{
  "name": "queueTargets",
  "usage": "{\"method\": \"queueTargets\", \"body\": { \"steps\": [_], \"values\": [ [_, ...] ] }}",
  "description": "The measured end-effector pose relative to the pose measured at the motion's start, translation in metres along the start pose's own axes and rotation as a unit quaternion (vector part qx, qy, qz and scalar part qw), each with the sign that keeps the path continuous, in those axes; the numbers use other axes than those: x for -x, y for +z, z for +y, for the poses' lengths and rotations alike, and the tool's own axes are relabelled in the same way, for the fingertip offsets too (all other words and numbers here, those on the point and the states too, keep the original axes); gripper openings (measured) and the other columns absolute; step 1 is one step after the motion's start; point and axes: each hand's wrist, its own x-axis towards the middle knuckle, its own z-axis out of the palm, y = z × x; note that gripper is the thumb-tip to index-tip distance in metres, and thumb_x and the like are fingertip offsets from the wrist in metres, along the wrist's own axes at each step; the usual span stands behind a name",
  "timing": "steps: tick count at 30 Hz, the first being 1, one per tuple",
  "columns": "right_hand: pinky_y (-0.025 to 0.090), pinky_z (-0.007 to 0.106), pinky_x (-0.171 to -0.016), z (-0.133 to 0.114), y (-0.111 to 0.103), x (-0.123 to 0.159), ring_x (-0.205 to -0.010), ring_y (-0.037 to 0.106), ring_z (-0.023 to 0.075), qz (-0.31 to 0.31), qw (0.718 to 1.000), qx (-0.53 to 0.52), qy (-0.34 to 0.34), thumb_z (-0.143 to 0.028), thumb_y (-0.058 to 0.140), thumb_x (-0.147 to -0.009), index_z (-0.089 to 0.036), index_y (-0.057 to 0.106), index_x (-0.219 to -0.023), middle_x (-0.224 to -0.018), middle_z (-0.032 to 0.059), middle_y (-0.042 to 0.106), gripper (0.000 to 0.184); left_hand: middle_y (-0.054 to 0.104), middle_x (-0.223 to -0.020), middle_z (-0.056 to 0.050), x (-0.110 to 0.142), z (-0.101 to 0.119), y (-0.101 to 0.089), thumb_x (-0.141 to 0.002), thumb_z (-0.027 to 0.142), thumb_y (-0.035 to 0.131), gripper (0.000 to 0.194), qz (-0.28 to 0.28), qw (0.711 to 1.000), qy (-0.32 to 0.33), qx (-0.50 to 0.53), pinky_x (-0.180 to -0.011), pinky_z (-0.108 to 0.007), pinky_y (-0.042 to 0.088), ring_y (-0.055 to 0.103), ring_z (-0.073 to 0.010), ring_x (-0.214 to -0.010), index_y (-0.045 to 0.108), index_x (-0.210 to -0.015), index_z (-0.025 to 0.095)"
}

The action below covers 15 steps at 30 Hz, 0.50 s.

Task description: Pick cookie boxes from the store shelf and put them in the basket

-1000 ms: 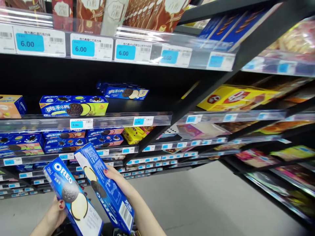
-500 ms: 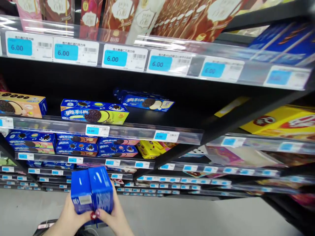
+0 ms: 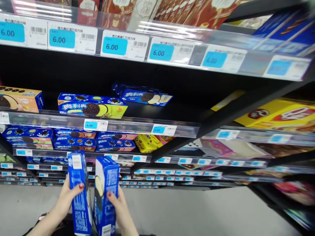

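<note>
My left hand (image 3: 66,193) is closed round a long blue cookie box (image 3: 80,200), its thumb with a red nail pressed on the box's face. My right hand (image 3: 120,203) grips a second blue cookie box (image 3: 106,193), which shows part of a cookie picture and white lettering on the side turned inward. Both boxes stand on end in front of me, apart at the top with a narrow gap between them. Ahead, a blue and green cookie box (image 3: 92,106) lies at the shelf's front edge. Behind it to the right is a blue and white cookie box (image 3: 146,95).
A clear shelf strip with price tags (image 3: 113,47) crosses above. An orange cookie box (image 3: 21,99) lies at left. Lower down are stacked blue boxes (image 3: 73,142) and a yellow packet (image 3: 147,143). A black upright (image 3: 216,113) divides the shelves; yellow boxes (image 3: 278,113) lie right. Grey floor (image 3: 187,213) shows below.
The two boxes were side by side, touching, with both thumbs together. Now they are apart, one in each hand, and turned more upright. The shelves have shifted slightly upward in view.
</note>
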Motion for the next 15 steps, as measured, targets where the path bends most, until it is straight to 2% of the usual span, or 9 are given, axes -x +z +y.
{"method": "queueTargets", "body": {
  "steps": [2, 4, 6, 8, 11, 13, 15],
  "values": [
    [0.052, 0.043, -0.082, -0.005, -0.014, -0.005, -0.090, 0.067, 0.0312, 0.022, 0.999, -0.012, 0.028, -0.054, 0.081, -0.053, -0.022, 0.062, -0.100, -0.099, 0.0084, 0.072, 0.060, 0.074, -0.080, -0.006, -0.012, 0.009, -0.004, -0.064, 0.036, 0.075, 0.051, -0.009, 0.992, -0.099, 0.079, -0.070, -0.032, 0.052, 0.069, -0.0233, -0.073, 0.057, -0.106, 0.015],
    [0.053, 0.042, -0.075, -0.009, -0.029, -0.006, -0.082, 0.068, 0.0305, 0.038, 0.999, -0.017, 0.012, -0.056, 0.078, -0.056, -0.023, 0.063, -0.098, -0.094, 0.0072, 0.073, 0.056, 0.073, -0.072, -0.009, -0.023, 0.017, -0.008, -0.074, 0.035, 0.064, 0.036, -0.061, 0.970, -0.189, 0.139, -0.070, -0.034, 0.052, 0.069, -0.0241, -0.070, 0.061, -0.100, 0.010],
    [0.053, 0.039, -0.073, -0.014, -0.043, -0.006, -0.081, 0.067, 0.0285, 0.045, 0.999, -0.002, -0.022, -0.055, 0.078, -0.057, -0.025, 0.063, -0.099, -0.091, 0.0054, 0.073, 0.053, 0.073, -0.069, -0.010, -0.031, 0.023, -0.012, -0.080, 0.035, 0.057, 0.029, -0.108, 0.949, -0.245, 0.166, -0.069, -0.034, 0.052, 0.069, -0.0245, -0.067, 0.064, -0.090, 0.008],
    [0.051, 0.037, -0.074, -0.022, -0.053, -0.004, -0.083, 0.066, 0.0275, 0.037, 0.996, 0.048, -0.059, -0.053, 0.080, -0.055, -0.027, 0.063, -0.102, -0.092, 0.0044, 0.072, 0.056, 0.073, -0.069, -0.011, -0.036, 0.023, -0.013, -0.082, 0.038, 0.054, 0.031, -0.126, 0.938, -0.273, 0.170, -0.067, -0.033, 0.051, 0.069, -0.0238, -0.066, 0.065, -0.086, 0.009],
    [0.047, 0.041, -0.088, -0.043, -0.053, -0.006, -0.104, 0.058, 0.0326, -0.046, 0.974, 0.187, -0.117, -0.045, 0.086, -0.046, -0.026, 0.061, -0.111, -0.111, 0.0075, 0.065, 0.072, 0.072, -0.072, -0.013, -0.037, 0.016, -0.009, -0.082, 0.041, 0.053, 0.036, -0.147, 0.923, -0.316, 0.165, -0.063, -0.031, 0.050, 0.069, -0.0239, -0.069, 0.064, -0.086, 0.007],
    [0.041, 0.044, -0.097, -0.060, -0.044, -0.009, -0.114, 0.051, 0.0350, -0.126, 0.935, 0.291, -0.159, -0.040, 0.088, -0.046, -0.026, 0.062, -0.112, -0.119, 0.0087, 0.060, 0.073, 0.071, -0.072, -0.013, -0.033, 0.011, -0.004, -0.079, 0.040, 0.055, 0.036, -0.164, 0.910, -0.344, 0.162, -0.063, -0.030, 0.050, 0.069, -0.0241, -0.069, 0.064, -0.086, 0.006],
    [0.041, 0.043, -0.096, -0.074, -0.032, -0.013, -0.111, 0.051, 0.0340, -0.194, 0.893, 0.359, -0.186, -0.039, 0.087, -0.049, -0.026, 0.064, -0.111, -0.114, 0.0086, 0.060, 0.067, 0.071, -0.072, -0.011, -0.028, 0.007, 0.002, -0.078, 0.039, 0.056, 0.033, -0.177, 0.901, -0.363, 0.157, -0.062, -0.030, 0.050, 0.068, -0.0229, -0.066, 0.064, -0.087, 0.008]
  ]
}}
